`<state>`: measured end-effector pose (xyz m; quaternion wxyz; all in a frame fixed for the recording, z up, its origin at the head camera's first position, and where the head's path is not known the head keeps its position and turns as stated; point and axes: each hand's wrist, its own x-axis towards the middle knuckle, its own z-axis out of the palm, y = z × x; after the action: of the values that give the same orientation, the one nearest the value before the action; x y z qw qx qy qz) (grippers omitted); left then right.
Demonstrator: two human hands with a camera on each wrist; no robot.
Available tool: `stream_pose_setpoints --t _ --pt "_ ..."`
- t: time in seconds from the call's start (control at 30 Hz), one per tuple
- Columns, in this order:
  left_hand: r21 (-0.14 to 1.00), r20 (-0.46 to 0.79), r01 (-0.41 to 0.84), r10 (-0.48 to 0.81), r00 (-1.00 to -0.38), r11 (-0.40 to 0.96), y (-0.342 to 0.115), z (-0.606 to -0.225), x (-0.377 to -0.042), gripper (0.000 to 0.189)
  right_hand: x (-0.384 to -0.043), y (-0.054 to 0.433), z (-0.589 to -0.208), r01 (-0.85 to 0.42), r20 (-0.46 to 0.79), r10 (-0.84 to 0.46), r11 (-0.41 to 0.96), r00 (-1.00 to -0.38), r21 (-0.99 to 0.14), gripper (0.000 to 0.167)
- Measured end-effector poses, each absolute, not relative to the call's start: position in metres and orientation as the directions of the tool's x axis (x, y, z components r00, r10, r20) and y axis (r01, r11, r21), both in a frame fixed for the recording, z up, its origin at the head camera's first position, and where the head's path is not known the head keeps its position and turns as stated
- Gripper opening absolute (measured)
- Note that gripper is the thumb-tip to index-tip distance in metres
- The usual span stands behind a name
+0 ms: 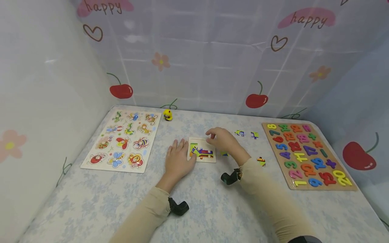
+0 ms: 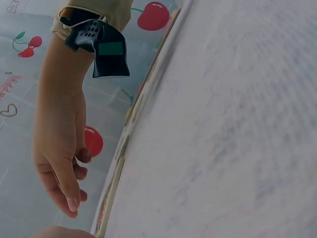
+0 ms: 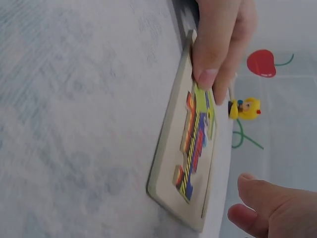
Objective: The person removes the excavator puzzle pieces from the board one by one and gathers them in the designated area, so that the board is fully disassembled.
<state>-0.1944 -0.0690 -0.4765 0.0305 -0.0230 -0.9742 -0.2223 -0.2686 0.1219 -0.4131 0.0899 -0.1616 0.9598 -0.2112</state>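
"happy" on backdrop (image 1: 212, 50); numerals on number board (image 1: 307, 156).

insect peg board (image 1: 123, 141) lies at table's left side, number board (image 1: 307, 155) at right. small yellow toy figure (image 1: 167, 115) stands nr the back edge, just beside insect board's far corner. cherry & "happy" print curtain (image 1: 212, 50) hangs behind; pale floral cloth (image 1: 212, 209) covers the table.

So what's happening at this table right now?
A person sits over a small puzzle tray that is partly filled. The left hand rests flat on the table, touching the tray's edge; the right hand hovers above it, fingers curled. Loose puzzle pieces lie to the right, between the tray and a number board.
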Motion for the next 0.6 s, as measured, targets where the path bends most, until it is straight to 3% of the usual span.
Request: stream_pose_setpoints --t 0.6 --pt "0.446 0.093 0.061 0.021 -0.995 0.893 -0.069 -0.474 -0.193 0.066 -0.263 0.088 -0.431 -0.450 -0.049 -0.519 0.781 -0.853 -0.433 0.023"
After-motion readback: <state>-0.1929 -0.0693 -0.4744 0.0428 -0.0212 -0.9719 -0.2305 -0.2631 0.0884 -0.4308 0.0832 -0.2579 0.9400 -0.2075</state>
